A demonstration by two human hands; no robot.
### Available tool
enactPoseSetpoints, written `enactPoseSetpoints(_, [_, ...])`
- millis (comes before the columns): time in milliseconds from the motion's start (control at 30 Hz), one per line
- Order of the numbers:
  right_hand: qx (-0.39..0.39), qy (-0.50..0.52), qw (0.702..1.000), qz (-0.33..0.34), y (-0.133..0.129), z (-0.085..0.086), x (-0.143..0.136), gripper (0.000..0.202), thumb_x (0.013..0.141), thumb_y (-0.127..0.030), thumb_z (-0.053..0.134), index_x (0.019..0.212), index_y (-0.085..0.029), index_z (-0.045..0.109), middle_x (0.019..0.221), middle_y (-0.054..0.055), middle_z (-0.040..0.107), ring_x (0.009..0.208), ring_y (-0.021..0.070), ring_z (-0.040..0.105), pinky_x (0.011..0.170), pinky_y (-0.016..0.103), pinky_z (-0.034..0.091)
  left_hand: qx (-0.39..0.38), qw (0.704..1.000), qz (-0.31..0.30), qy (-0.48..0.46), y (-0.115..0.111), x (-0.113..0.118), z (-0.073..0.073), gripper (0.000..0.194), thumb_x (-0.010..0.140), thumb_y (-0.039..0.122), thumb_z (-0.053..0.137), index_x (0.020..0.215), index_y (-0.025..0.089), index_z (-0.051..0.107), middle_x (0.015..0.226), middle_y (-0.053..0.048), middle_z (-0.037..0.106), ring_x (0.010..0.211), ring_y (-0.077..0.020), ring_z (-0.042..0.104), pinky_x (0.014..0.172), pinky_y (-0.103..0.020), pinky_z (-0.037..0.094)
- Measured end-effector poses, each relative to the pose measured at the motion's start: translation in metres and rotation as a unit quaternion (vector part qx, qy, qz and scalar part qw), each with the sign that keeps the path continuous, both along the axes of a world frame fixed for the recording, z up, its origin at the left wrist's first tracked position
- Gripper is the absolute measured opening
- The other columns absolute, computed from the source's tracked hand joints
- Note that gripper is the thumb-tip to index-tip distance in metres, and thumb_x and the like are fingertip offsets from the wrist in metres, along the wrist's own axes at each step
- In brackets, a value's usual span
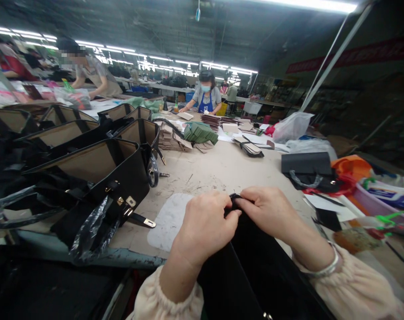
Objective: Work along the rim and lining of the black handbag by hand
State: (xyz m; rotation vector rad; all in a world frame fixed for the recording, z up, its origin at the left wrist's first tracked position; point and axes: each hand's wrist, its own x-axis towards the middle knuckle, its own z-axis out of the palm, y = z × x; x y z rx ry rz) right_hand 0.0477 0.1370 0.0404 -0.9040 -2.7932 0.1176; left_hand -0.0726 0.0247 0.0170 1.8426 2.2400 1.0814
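A black bag (228, 275) lies close to me at the bottom centre, its lower part cut off by the frame. At its upper edge my left hand (207, 224) pinches the black material between thumb and fingers. Right beside it, my right hand (272, 209) grips the same edge, thumb on top. The fingertips of both hands nearly meet at a small dark fold. Left of the hands stands an open black bag (122, 186) with a tan inside, gold fittings and a plastic-wrapped handle. A whitish patch (170, 222) shows on the table beside my left hand.
More open black bags (65, 133) crowd the left. Stacked green pieces (200, 133) and brown pieces lie farther back on the table (215, 166). At right are a closed black bag (305, 169) and a purple basin (372, 200). One person (205, 95) sits opposite; another leans at back left.
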Motion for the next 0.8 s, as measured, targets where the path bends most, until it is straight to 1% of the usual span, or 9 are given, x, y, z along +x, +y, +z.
enactPoseSetpoints(100, [0.021, 0.006, 1.0, -0.002, -0.001, -0.001, -0.001, 0.032, 0.084, -0.032, 0.047, 0.055, -0.018, 0.05, 0.055, 0.0, 0.052, 0.055, 0.0116, 0.045, 0.054, 0.027, 0.025, -0.011, 1.0, 0.018, 0.009, -0.001, -0.001, 0.001, 0.012, 0.084, 0.024, 0.054, 0.076, 0.021, 0.062, 0.08, 0.001, 0.065, 0.075, -0.0166, 0.059, 0.065, -0.028, 0.037])
enactPoseSetpoints(167, [0.003, 0.012, 1.0, 0.005, 0.0, 0.0, 0.001, 0.034, 0.085, -0.035, 0.047, 0.055, -0.018, 0.051, 0.054, -0.001, 0.052, 0.054, 0.0118, 0.045, 0.052, 0.026, 0.027, -0.014, 0.999, 0.035, 0.018, 0.001, -0.001, 0.0, 0.016, 0.085, 0.022, 0.051, 0.073, 0.02, 0.061, 0.077, 0.0, 0.064, 0.073, -0.0171, 0.059, 0.063, -0.028, 0.036])
enactPoseSetpoints(267, [-0.082, 0.011, 0.996, 0.035, 0.002, 0.005, 0.013, 0.032, 0.083, -0.041, 0.051, 0.062, -0.019, 0.06, 0.056, 0.0, 0.058, 0.054, 0.0126, 0.049, 0.05, 0.025, 0.031, -0.006, 0.999, 0.039, 0.018, 0.003, 0.001, -0.001, 0.016, 0.086, 0.022, 0.05, 0.075, 0.021, 0.062, 0.077, -0.001, 0.065, 0.072, -0.0172, 0.059, 0.062, -0.028, 0.036])
enactPoseSetpoints(367, [-0.166, 0.004, 0.984, 0.061, 0.003, 0.012, 0.03, 0.024, 0.081, -0.041, 0.056, 0.078, -0.021, 0.069, 0.068, 0.0, 0.066, 0.061, 0.0152, 0.057, 0.052, 0.024, 0.039, -0.005, 0.999, 0.036, 0.011, 0.003, 0.002, -0.001, 0.015, 0.085, 0.023, 0.05, 0.077, 0.021, 0.063, 0.078, 0.0, 0.065, 0.073, -0.0172, 0.059, 0.063, -0.028, 0.037])
enactPoseSetpoints(467, [-0.226, 0.003, 0.972, 0.062, 0.003, 0.016, 0.044, 0.025, 0.083, -0.039, 0.054, 0.096, -0.024, 0.07, 0.083, 0.0, 0.07, 0.076, 0.0177, 0.062, 0.062, 0.025, 0.047, -0.008, 0.999, 0.031, 0.005, 0.003, 0.002, 0.0, 0.015, 0.085, 0.024, 0.051, 0.077, 0.021, 0.063, 0.079, 0.0, 0.065, 0.075, -0.0173, 0.06, 0.064, -0.028, 0.038])
enactPoseSetpoints(533, [-0.244, 0.01, 0.968, 0.061, 0.001, 0.016, 0.049, 0.028, 0.084, -0.039, 0.053, 0.102, -0.025, 0.069, 0.089, 0.001, 0.07, 0.081, 0.0192, 0.063, 0.066, 0.026, 0.049, -0.009, 1.0, 0.026, 0.001, 0.003, 0.002, 0.0, 0.015, 0.085, 0.024, 0.051, 0.077, 0.021, 0.063, 0.08, -0.001, 0.065, 0.076, -0.0173, 0.06, 0.065, -0.028, 0.038])
enactPoseSetpoints(633, [-0.23, 0.018, 0.971, 0.06, -0.002, 0.015, 0.049, 0.027, 0.084, -0.039, 0.053, 0.095, -0.022, 0.071, 0.08, 0.001, 0.069, 0.077, 0.0203, 0.063, 0.063, 0.027, 0.049, -0.008, 1.0, 0.02, -0.005, 0.003, 0.002, 0.0, 0.015, 0.085, 0.024, 0.051, 0.078, 0.021, 0.063, 0.081, -0.001, 0.065, 0.077, -0.0172, 0.06, 0.066, -0.028, 0.038])
enactPoseSetpoints(800, [-0.22, 0.021, 0.973, 0.066, -0.002, 0.012, 0.043, 0.025, 0.083, -0.038, 0.052, 0.082, -0.022, 0.071, 0.067, -0.001, 0.066, 0.065, 0.018, 0.06, 0.055, 0.025, 0.046, -0.004, 1.0, 0.012, -0.011, 0.002, 0.001, -0.001, 0.015, 0.086, 0.024, 0.051, 0.078, 0.02, 0.063, 0.081, -0.001, 0.065, 0.076, -0.0166, 0.059, 0.066, -0.028, 0.038])
